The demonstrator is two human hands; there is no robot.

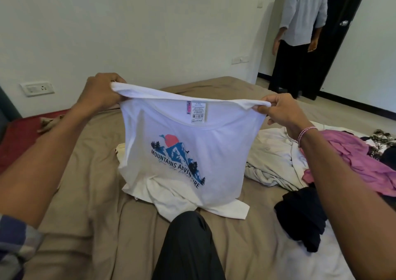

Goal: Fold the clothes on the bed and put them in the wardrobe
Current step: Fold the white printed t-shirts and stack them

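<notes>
White T-shirt (182, 142) with a mountain print hung above the middle of the bed (85, 172), stretched by its shoulders between both hands. The left hand (100, 91) gripped one shoulder in curled fingers (115, 81), and the right hand (276, 108) pinched the other between thumb and fingers (260, 108). The shoulder line ran across from hand to hand, a little higher at the left. The body dropped straight down from the fingers, its print facing the wearer, and its hem lay bunched on the bed just beyond the raised knee (188, 237). Each hand held its own end, so neither was nearer. The next move probably turned on laying that hanging length flat on the bed. Toward the bed's right side lay a cream garment (272, 155), a pink garment (353, 157) and a black garment (300, 215).
</notes>
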